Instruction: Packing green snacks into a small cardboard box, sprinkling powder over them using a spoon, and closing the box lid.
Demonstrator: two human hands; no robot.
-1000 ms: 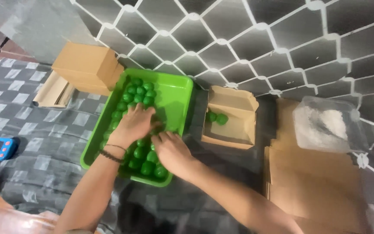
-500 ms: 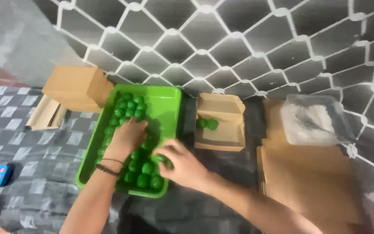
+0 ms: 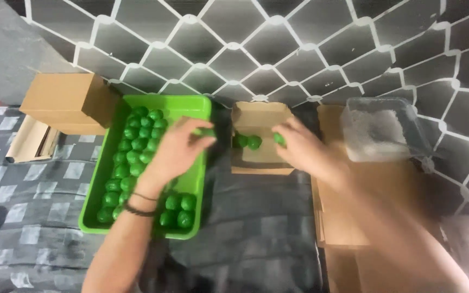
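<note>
Both hands have lifted out of the green tray (image 3: 97, 217) since 0.5 s ago: L hand (image 3: 177, 149) now sits over the tray's right rim w/ fingers pinched on a green ball (image 3: 206, 132), R hand (image 3: 305, 149) is at the small open cardboard box (image 3: 261, 163), fingers curled round another green ball (image 3: 279, 139); blurred, so grip detail unclear. Tray is packed w/ green balls (image 3: 137, 146), 2 more lie in the small box. Farther out: closed brown carton (image 3: 63, 100) at tray's far-left corner, clear plastic bag (image 3: 378, 130) on flat cardboard sheets (image 3: 340, 217) at right.

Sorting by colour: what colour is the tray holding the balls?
Bright green tray, head view.
</note>
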